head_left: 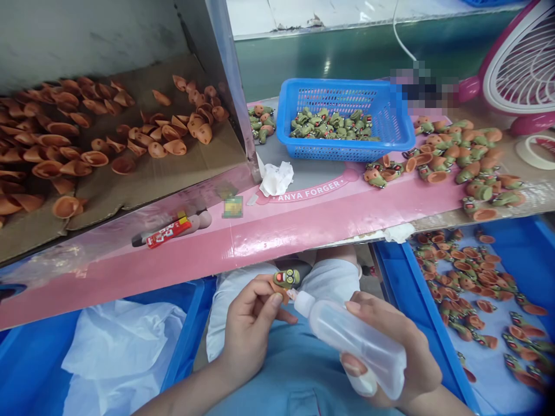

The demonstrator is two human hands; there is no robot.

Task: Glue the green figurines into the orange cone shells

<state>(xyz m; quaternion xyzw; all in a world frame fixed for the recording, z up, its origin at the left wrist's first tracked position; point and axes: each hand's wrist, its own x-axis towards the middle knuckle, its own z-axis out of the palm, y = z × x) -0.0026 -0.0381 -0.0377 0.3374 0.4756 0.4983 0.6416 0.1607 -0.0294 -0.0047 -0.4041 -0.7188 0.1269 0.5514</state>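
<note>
Between the thumb and fingers of my left hand (251,323) is a small green-and-orange figurine (287,279) with big round eyes and an open red mouth. My right hand (385,341) is wrapped round a translucent squeeze bottle (358,341), tilted so its white cap end points up and left. The bottle's nozzle (293,294) meets or nearly meets the orange lower part of the figurine; exact contact I cannot tell. Both hands are above my lap, in front of the pink table edge.
A cardboard box (143,190) of orange cone-like pieces stands left. The blue basket (347,147) holds green pieces; joined figurines (466,150) lie right of it. Blue bins flank my lap, the right bin (427,306) with figurines. A glue tube (167,232), tissue (276,178) and pink fan (520,63) are around.
</note>
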